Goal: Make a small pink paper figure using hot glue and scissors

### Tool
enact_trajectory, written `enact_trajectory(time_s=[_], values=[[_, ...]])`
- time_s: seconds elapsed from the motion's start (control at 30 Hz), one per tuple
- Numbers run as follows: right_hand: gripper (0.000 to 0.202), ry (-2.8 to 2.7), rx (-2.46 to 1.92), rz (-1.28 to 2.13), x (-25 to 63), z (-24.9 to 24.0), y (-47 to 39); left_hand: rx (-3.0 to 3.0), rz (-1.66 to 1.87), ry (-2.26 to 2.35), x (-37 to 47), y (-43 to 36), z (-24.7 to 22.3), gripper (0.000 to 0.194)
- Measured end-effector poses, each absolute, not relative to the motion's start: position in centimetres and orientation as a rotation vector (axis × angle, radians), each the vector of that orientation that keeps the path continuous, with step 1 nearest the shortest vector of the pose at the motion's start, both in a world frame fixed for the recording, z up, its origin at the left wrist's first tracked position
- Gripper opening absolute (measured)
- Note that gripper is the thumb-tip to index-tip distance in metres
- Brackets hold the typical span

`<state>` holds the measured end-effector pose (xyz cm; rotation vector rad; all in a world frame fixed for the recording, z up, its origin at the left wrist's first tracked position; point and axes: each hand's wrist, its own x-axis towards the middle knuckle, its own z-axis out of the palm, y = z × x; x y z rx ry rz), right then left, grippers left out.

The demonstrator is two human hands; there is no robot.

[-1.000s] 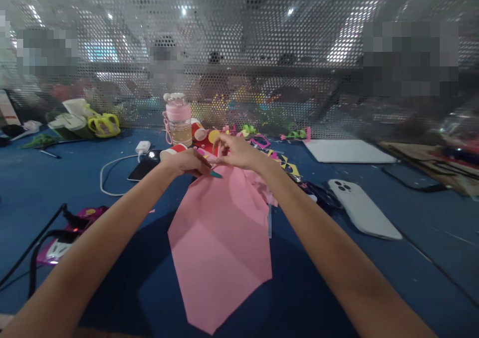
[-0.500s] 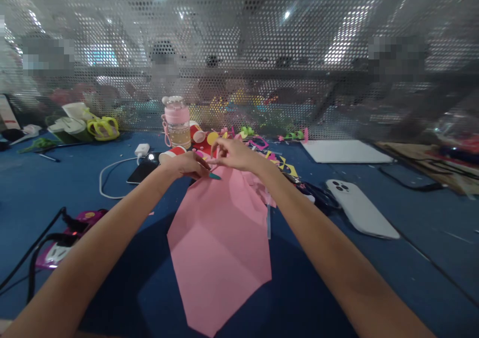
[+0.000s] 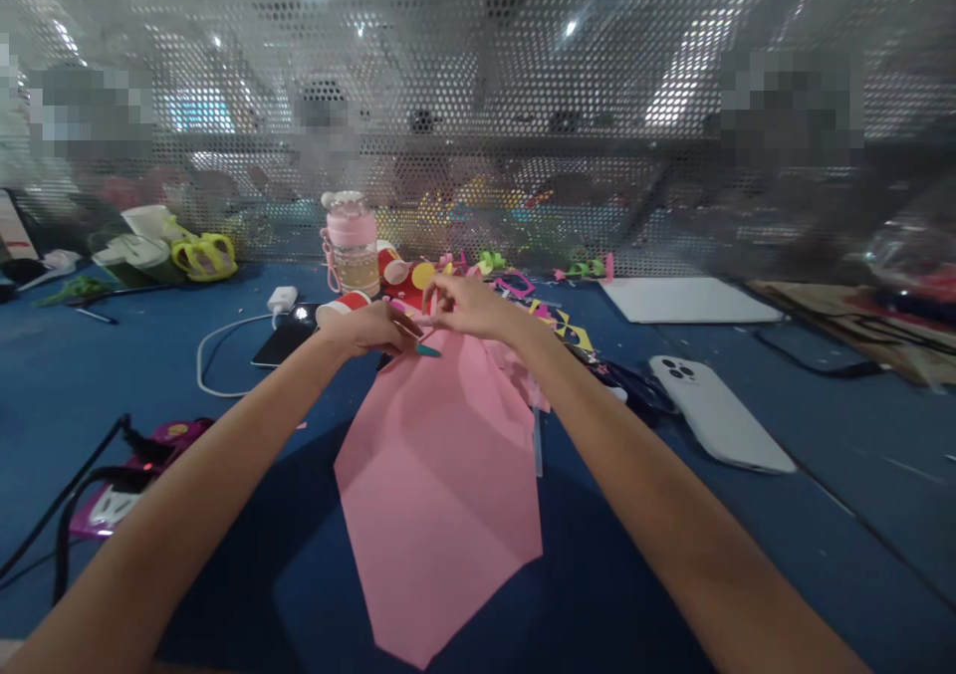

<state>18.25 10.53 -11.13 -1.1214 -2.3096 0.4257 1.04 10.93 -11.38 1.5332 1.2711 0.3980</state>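
A large pink paper sheet (image 3: 440, 495) with angular edges lies in front of me, its far end gathered and creased. My left hand (image 3: 380, 329) is closed at that far end, fingers bent down onto the paper. The pointed tip of a teal object (image 3: 428, 350) shows beside its fingertips; the rest is hidden, so I cannot tell its kind. My right hand (image 3: 472, 308) pinches the gathered far end of the paper, thumb and forefinger together, close to the left fingertips. More crumpled pink paper (image 3: 515, 370) lies under my right wrist.
Behind my hands are paper scraps (image 3: 572, 331), a red-and-white paper cup (image 3: 344, 306) and a pink-lidded bottle (image 3: 354, 241). To the right lie a white phone (image 3: 721, 415) and a closed laptop (image 3: 687, 301). On the left are a black device (image 3: 284, 340) and a purple power strip (image 3: 112, 505).
My hands stay at the paper's far end with only slight finger movement. The paper has barely moved, and the view has tilted very slightly.
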Motion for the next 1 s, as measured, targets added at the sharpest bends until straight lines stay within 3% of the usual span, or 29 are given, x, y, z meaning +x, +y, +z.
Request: enact_trajectory(time_s=[0.17, 0.37, 0.6, 0.8, 1.0], values=[[0.015, -2.325, -1.076, 0.419, 18.6, -11.2, 10.9, 1.554, 0.404, 1.267, 1.1, 10.9, -11.3, 0.024], [0.017, -2.323, -1.068, 0.552, 18.8, -10.9, 10.7, 1.558, 0.438, 1.258, 1.2, 10.8, -11.4, 0.023], [0.013, -2.233, -1.127, 0.411, 18.6, -10.3, 10.3, 1.525, 0.464, 1.249, 1.3, 10.6, -11.3, 0.021], [0.022, -2.398, -1.291, 0.262, 17.9, -10.1, 9.6, 1.506, 0.524, 1.235, 1.5, 10.8, -11.8, 0.026], [0.025, -2.397, -1.219, 0.410, 18.2, -10.6, 10.1, 1.493, 0.539, 1.208, 1.6, 10.6, -11.7, 0.025]])
